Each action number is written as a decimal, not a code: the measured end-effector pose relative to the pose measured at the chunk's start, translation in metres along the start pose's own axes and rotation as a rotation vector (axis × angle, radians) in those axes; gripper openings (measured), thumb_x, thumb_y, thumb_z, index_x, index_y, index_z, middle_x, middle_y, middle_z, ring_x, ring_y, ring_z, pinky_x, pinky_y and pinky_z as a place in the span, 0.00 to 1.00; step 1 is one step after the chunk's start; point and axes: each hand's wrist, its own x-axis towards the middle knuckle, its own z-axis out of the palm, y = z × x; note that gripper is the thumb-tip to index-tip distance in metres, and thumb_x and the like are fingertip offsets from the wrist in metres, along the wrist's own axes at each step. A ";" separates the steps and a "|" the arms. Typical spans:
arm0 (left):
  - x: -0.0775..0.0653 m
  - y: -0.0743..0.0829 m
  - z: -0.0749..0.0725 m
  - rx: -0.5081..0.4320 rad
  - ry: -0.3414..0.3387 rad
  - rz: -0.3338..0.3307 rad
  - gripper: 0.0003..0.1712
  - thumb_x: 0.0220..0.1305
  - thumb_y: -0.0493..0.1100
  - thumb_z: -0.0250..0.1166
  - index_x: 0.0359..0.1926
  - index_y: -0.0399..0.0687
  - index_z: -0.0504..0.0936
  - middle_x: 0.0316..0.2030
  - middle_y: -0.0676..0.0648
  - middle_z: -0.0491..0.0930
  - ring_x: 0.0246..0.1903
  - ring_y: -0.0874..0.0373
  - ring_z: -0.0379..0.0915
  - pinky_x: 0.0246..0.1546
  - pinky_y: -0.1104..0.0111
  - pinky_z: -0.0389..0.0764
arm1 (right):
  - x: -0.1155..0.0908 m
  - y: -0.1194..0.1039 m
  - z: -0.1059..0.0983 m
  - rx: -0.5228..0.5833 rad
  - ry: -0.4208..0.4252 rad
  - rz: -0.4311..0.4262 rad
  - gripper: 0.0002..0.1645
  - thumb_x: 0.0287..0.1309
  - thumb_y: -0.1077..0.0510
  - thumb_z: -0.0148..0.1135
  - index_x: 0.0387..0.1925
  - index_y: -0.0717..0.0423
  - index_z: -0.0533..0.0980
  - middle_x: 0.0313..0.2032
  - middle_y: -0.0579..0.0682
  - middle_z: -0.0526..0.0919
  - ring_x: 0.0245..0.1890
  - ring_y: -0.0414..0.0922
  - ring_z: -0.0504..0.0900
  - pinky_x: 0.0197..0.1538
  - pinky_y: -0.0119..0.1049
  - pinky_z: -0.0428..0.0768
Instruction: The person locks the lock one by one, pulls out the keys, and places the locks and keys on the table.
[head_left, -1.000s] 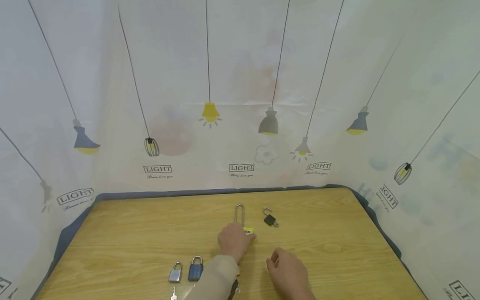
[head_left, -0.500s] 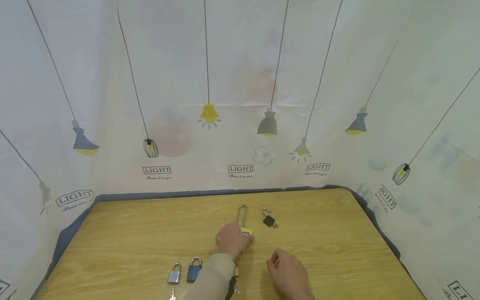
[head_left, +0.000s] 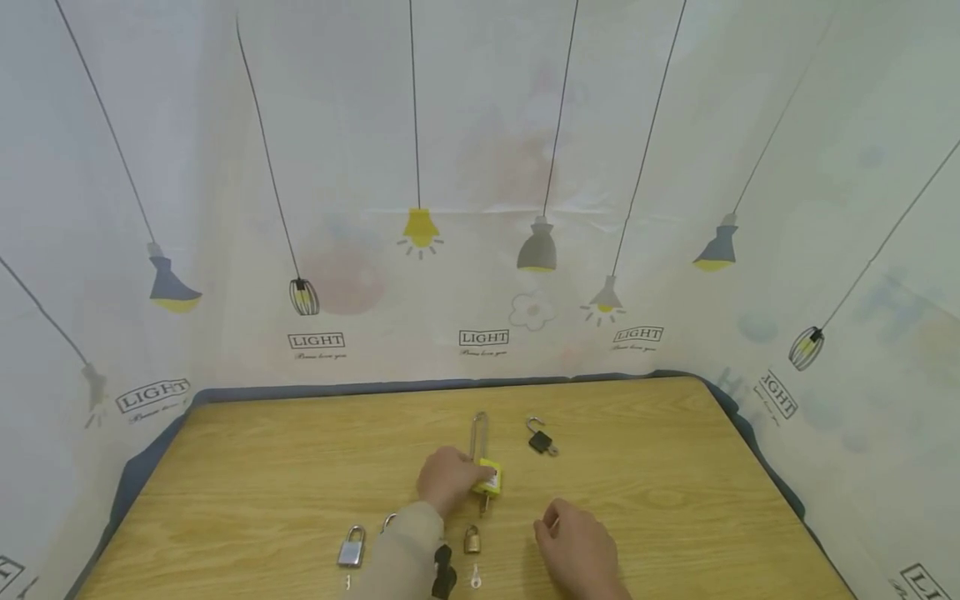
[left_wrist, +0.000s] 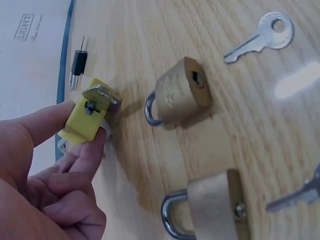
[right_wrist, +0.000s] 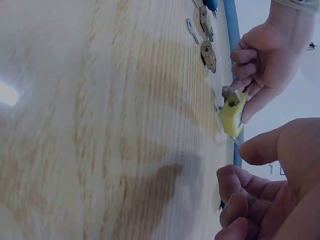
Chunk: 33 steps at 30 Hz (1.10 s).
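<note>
Now the yellow padlock (left_wrist: 78, 125) is being pinched between thumb and fingers in the left grip (head_left: 447, 477), just beyond the brass padlock (left_wrist: 175, 92), presumably so its inserted key (left_wrist: 100, 94) is left unobstructed; the right grip (head_left: 577, 546) is relaxed, with nothing held.

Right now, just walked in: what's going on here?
A person's left-hand grip pinches the yellow padlock, a key sticking out of its base. The right-hand grip holds nothing, fingers loosely curled. Farther back on the table, the black padlock lies with its shackle open. The small brass padlock and the silver padlock lie nearer the person.
</note>
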 end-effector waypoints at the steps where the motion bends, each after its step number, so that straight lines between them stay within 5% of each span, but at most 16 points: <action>1: 0.000 -0.002 -0.002 -0.030 -0.012 0.004 0.18 0.46 0.57 0.72 0.20 0.46 0.83 0.17 0.53 0.76 0.17 0.58 0.62 0.16 0.68 0.61 | 0.000 0.000 0.000 -0.003 0.001 0.002 0.09 0.58 0.50 0.61 0.28 0.49 0.74 0.20 0.43 0.74 0.18 0.40 0.70 0.21 0.36 0.68; 8: -0.003 -0.002 -0.019 -0.228 -0.076 -0.009 0.18 0.47 0.56 0.73 0.29 0.47 0.84 0.31 0.48 0.81 0.33 0.52 0.71 0.30 0.62 0.73 | 0.002 0.001 0.002 -0.001 -0.004 0.016 0.09 0.58 0.50 0.61 0.28 0.49 0.74 0.20 0.43 0.74 0.19 0.41 0.70 0.22 0.36 0.69; 15: -0.011 0.004 -0.030 -0.253 -0.115 0.059 0.26 0.51 0.57 0.71 0.43 0.42 0.83 0.45 0.43 0.82 0.48 0.45 0.74 0.49 0.47 0.75 | 0.006 0.000 -0.001 0.054 -0.009 0.006 0.08 0.59 0.50 0.60 0.31 0.51 0.76 0.21 0.43 0.76 0.19 0.40 0.72 0.22 0.36 0.71; 21: -0.022 0.010 -0.038 -0.317 -0.191 0.111 0.30 0.52 0.57 0.71 0.48 0.39 0.80 0.48 0.42 0.80 0.50 0.44 0.73 0.53 0.44 0.72 | 0.012 -0.001 -0.007 0.114 0.050 -0.078 0.08 0.60 0.52 0.59 0.37 0.51 0.79 0.28 0.43 0.79 0.24 0.37 0.73 0.26 0.35 0.73; 27: -0.034 0.015 -0.047 -0.366 -0.234 0.135 0.31 0.52 0.58 0.71 0.48 0.40 0.80 0.44 0.44 0.81 0.47 0.47 0.74 0.51 0.42 0.72 | 0.034 -0.009 -0.025 0.311 0.114 -0.171 0.11 0.63 0.58 0.58 0.45 0.57 0.78 0.33 0.49 0.81 0.25 0.39 0.75 0.25 0.33 0.74; 33: -0.047 0.014 -0.052 -0.391 -0.269 0.143 0.29 0.52 0.57 0.71 0.46 0.41 0.80 0.39 0.46 0.82 0.43 0.50 0.75 0.51 0.40 0.71 | 0.054 -0.017 -0.037 0.489 0.085 -0.160 0.11 0.67 0.57 0.55 0.48 0.54 0.77 0.41 0.51 0.83 0.40 0.46 0.80 0.42 0.43 0.80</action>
